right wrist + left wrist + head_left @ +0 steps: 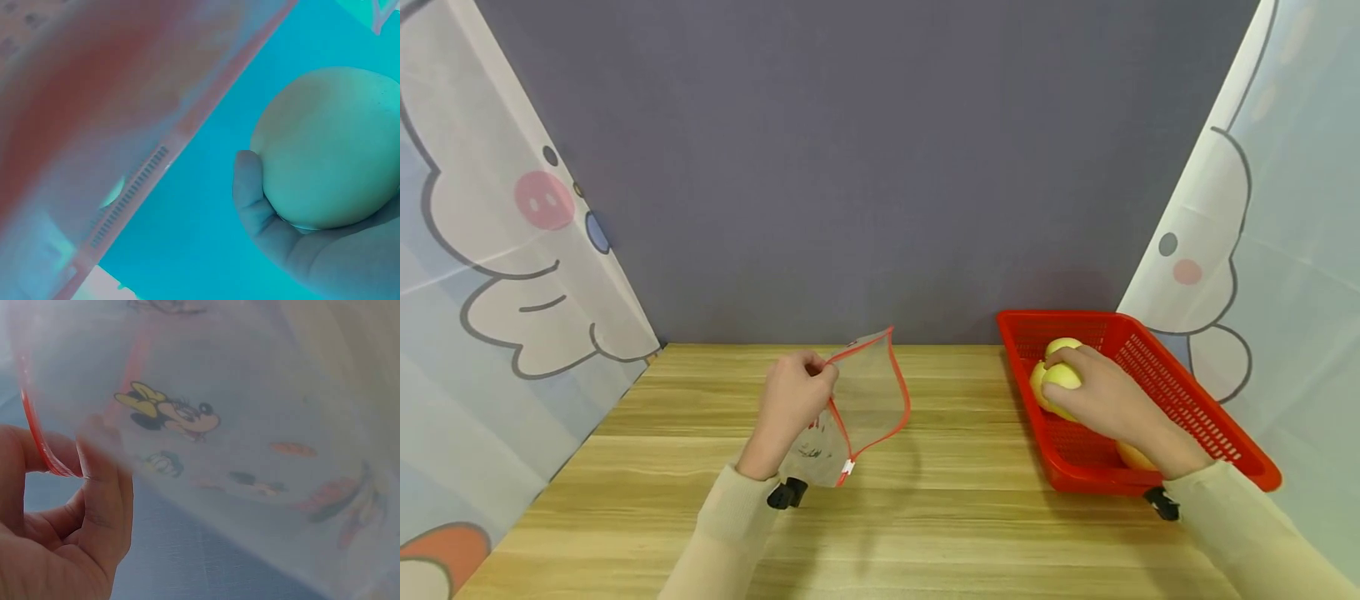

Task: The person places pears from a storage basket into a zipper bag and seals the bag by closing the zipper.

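A see-through zip bag point(871, 392) with a red-edged mouth, a white slider and cartoon prints hangs spread open above the table. My left hand point(797, 392) pinches its red rim between thumb and fingers; the left wrist view shows the printed bag wall point(237, 425) beyond the fingers. On the right, my right hand point(1105, 396) holds a round, smooth yellow fruit point(1062, 377) over the red plastic basket point(1195, 392). In the right wrist view, curled fingers wrap the same fruit point(328, 150). Another yellow fruit point(1063, 343) shows behind that hand.
The slotted basket stands at the table's right back, with a yellow-orange item point(1133, 456) partly hidden under the right forearm. A wood-grain table point(925, 533) lies below. A grey panel point(850, 167) rises behind it, and cartoon-printed curtains point(512, 250) flank both sides.
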The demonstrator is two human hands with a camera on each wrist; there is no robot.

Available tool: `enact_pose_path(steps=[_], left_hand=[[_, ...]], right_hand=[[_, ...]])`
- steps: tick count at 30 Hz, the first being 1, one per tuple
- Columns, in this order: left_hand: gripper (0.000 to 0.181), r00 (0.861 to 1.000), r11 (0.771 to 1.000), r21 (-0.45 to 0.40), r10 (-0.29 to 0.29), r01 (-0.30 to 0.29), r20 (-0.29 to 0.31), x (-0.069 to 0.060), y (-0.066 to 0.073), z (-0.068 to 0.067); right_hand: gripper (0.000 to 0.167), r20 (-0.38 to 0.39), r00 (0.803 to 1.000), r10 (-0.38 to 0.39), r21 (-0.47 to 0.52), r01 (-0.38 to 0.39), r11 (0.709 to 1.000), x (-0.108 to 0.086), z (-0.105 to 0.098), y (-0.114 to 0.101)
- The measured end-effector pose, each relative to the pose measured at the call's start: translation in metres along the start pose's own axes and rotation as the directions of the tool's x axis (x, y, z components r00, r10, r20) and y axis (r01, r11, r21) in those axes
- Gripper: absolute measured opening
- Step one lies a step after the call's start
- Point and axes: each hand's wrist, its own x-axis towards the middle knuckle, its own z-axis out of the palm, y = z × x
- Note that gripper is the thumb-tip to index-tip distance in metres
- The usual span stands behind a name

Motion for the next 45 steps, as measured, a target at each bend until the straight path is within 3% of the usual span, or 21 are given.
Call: enact_pose_path(steps=[6,20,37,45], left_hand=[[0.018,1.0,1.0,-0.002,-0.005,0.005,0.0,0.0,0.003,0.001],[0.016,1.0,0.999,0.019,0.028,-0.028,-0.007,0.004,0.002,0.005],[0.016,1.0,1.0,0.012,0.014,-0.014,0.007,0.003,0.001,0.006],[0.016,1.0,1.0,0.004,0.012,-0.012,0.007,0.004,0.001,0.006]], right_hand=[[0.021,-0.014,0.999,-0.036,0.046,0.037,0.998,0.001,-0.001,-0.013],[0.024,-0.03,0.997,-0.076,0.138,0.079,0.987,0.008,-0.001,-0.049],[0.026,-0.056,0.991,-0.121,0.278,0.131,0.952,0.012,0.021,-0.085],[0.033,-0.031,0.99,-0.141,0.346,0.142,0.927,0.018,0.036,-0.106]])
